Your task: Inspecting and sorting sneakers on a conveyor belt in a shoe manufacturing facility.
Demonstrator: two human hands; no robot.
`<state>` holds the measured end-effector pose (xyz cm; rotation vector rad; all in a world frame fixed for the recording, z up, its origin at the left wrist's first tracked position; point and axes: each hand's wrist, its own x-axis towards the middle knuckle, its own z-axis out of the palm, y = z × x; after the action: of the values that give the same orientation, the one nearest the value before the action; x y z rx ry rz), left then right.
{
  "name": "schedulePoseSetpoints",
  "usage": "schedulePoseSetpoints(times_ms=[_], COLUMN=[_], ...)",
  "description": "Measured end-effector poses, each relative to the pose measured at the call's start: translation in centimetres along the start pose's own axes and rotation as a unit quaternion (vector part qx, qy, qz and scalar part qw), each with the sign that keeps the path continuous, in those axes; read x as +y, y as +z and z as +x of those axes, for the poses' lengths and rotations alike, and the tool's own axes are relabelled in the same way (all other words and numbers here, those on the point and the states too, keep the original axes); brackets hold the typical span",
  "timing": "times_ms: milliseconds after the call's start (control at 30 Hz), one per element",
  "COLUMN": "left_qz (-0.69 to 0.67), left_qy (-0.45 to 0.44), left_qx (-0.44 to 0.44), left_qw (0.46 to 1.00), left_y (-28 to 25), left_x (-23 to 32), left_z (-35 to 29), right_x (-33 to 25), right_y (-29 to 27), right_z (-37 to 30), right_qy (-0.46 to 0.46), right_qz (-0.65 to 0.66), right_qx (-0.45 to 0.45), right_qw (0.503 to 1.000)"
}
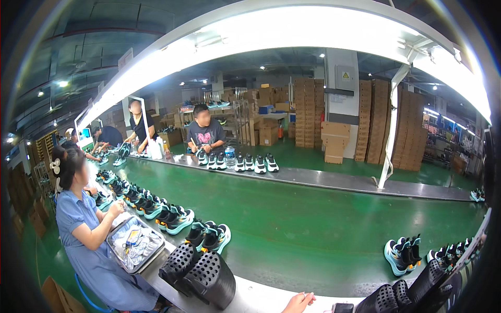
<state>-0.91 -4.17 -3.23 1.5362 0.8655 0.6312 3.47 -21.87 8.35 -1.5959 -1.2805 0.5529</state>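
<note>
My left hand point(300, 303) shows at the lower edge, over the pale near ledge point(255, 298) of the conveyor. Its fingers point right and are loosely extended, and I see nothing held in them. A dark phone-like device point(343, 308) lies on the ledge just right of it. To its left stand two black, tube-like pieces with holes point(214, 276); similar black perforated pieces point(383, 300) are at the right. My right hand is out of view. Beyond the ledge, a pair of black and turquoise sneakers point(403, 255) rests on the green belt point(292, 235).
Sneaker rows point(141, 201) line the belt's left side. A person in a blue dress point(88, 224) works there beside a tray point(116, 245) of small pale items. Across the belt, another person point(206, 133) stands behind several sneakers point(255, 164). A white post point(389, 130) rises from the far ledge.
</note>
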Motion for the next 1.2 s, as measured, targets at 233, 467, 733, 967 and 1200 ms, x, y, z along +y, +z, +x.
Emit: schedulePoseSetpoints(times_ms=[233, 467, 733, 967, 1200], left_qz=[0.018, -0.025, 0.042, -0.008, 0.022], left_qy=[0.006, -0.039, 0.0, -0.027, -0.003], left_qx=[0.001, 0.019, 0.031, -0.006, -0.008], left_qw=[1.0, 0.999, 0.999, 1.0, 1.0], left_y=[0.0, 0.0, 0.4, 0.4, 0.5], left_x=[1.0, 4.2, -0.5, 0.5, 0.2], left_z=[-0.8, -1.2, -0.1, 0.0, 0.0], right_x=[-0.1, -0.4, -0.5, -0.4, -0.2], right_y=[-0.2, -0.6, -0.7, -0.9, -0.7], right_z=[-0.1, 0.1, -0.2, -0.1, -0.3], right_qy=[-0.019, -0.01, -0.006, 0.009, 0.025], right_qz=[-0.002, 0.019, 0.019, 0.013, 0.034], right_qx=[0.004, 0.011, 0.007, 0.008, 0.011], right_qw=[1.0, 1.0, 1.0, 1.0, 0.999])
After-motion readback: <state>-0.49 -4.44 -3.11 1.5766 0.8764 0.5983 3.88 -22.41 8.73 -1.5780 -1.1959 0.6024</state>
